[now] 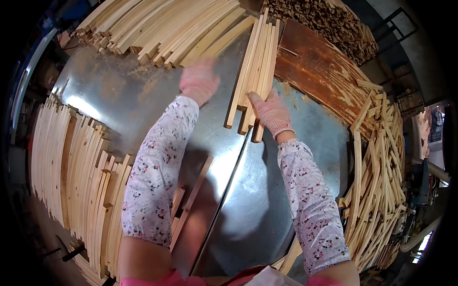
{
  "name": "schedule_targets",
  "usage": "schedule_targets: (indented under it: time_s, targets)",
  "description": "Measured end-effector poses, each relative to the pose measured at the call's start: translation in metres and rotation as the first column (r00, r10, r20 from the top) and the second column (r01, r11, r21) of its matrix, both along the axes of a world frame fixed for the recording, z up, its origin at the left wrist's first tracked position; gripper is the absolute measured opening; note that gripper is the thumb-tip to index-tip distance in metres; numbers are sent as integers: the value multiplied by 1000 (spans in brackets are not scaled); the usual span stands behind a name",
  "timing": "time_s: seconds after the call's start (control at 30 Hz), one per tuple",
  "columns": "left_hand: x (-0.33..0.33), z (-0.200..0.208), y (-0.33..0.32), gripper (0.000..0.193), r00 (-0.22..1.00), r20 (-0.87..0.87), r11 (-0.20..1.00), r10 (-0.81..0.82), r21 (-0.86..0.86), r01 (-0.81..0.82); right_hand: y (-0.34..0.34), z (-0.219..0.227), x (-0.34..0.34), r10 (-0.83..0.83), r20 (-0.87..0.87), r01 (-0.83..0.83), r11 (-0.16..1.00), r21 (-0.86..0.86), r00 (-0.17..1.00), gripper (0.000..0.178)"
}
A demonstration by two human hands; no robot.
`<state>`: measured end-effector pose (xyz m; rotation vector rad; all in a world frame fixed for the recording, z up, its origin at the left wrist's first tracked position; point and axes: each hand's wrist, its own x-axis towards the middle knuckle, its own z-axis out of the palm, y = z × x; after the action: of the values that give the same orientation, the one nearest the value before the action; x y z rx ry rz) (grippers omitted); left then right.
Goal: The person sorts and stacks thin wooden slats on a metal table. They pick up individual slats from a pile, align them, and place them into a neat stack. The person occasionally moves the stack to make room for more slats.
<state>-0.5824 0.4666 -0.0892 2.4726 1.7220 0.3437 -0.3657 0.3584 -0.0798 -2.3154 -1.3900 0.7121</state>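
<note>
A small bundle of pale wooden strips [255, 71] lies lengthwise on the metal tabletop [224, 157], its near ends uneven. My right hand [272, 112], in a pinkish knit glove, grips the bundle's near right side, with the thumb over the top of the strips. My left hand [200, 80], gloved alike, is left of the bundle and apart from it. Motion smears its fingers. Just beyond that hand are the near ends of a wide row of wooden strips [157, 28].
Another row of strips [81, 167] lines the left side. A jumbled heap of strips [377, 176] is at the right, near a worn brown board [319, 66]. Stacked wood pieces [329, 26] stand behind. A few loose strips [192, 202] lie beside my left forearm. A seam crosses the tabletop.
</note>
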Motion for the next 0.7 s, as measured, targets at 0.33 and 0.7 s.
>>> schedule_targets:
  time_s: [0.33,0.7]
  targets:
    - [1,18,52,95,870,-144,786,471,-380,-488,-10,6,-2,50,92,-54,998,40,995,86]
    - [-35,4,60,73,698,508,690,504,-723,27,58,-18,-33,198,52,-204,959,196,979,83]
